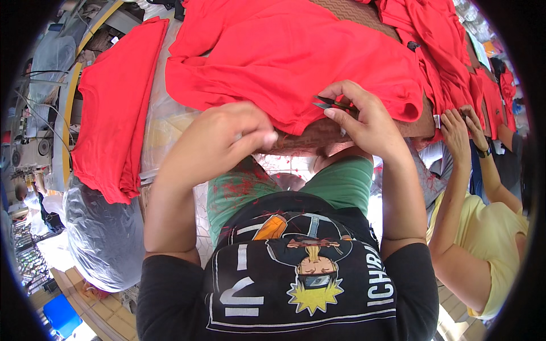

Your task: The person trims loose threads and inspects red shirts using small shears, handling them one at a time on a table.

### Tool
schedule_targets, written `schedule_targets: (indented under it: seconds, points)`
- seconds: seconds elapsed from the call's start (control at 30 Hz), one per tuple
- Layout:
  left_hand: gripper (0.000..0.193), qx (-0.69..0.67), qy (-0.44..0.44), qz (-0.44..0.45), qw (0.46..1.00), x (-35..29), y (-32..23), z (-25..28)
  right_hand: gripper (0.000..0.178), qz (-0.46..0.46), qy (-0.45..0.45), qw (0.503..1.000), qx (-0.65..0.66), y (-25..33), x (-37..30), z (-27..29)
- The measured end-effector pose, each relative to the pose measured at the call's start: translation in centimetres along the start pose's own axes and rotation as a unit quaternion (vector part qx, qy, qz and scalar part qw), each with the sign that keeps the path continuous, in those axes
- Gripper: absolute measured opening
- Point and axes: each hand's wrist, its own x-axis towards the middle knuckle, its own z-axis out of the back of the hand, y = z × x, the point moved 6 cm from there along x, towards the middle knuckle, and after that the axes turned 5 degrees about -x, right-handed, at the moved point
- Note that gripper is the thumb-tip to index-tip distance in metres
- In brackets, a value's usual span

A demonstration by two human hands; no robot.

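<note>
A red fabric garment point(284, 62) lies spread over the brown-topped work table point(375, 25), its lower edge hanging toward my lap. In my right hand point(364, 116) is a small pair of dark thread snips point(335, 104), the blades pointing left just above the cloth. My left hand point(242, 129) is at the garment's near edge, left of the snips. Its fingers are curled in with the thumb against them and slightly blurred; what they pinch, if anything, cannot be made out. Red thread scraps point(244, 184) are scattered on my green shorts.
Folded red garments point(116, 108) lie at the left, above a clear plastic-wrapped bundle point(102, 238). More red garments point(438, 51) are heaped at the right. There a co-worker's hands point(463, 128) handle red cloth, close to my right arm.
</note>
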Motion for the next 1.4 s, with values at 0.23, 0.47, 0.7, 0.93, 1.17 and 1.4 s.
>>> schedule_targets:
  seconds: [0.23,0.47,0.7,0.93,1.17,1.4]
  points:
    - [0.023,0.153,-0.152,0.055,0.975,3.5,3.0,-4.3,0.023,0.05,-0.022,0.998,-0.038,-0.3,-0.1,-1.2]
    - [0.021,-0.09,-0.136,0.162,0.973,3.6,5.1,-4.0,0.023,0.043,0.016,0.998,-0.034,-0.9,-0.6,-1.5]
    - [0.013,-0.217,-0.172,0.089,0.957,3.3,4.6,-3.3,0.022,0.068,0.032,0.997,-0.026,-0.1,-0.3,-2.6]
    - [0.02,-0.2,0.088,0.026,0.975,0.2,1.4,-1.7,0.021,0.046,0.002,0.994,-0.096,-0.6,-0.4,-1.6]
    - [0.031,0.062,-0.139,0.161,0.975,-0.1,5.6,-3.3,0.024,0.079,-0.067,0.991,-0.08,0.7,0.0,-1.4]
    - [0.02,-0.002,-0.212,0.152,0.965,-0.1,6.7,-5.8,0.023,0.108,-0.047,0.989,-0.09,1.2,-0.2,-3.0]
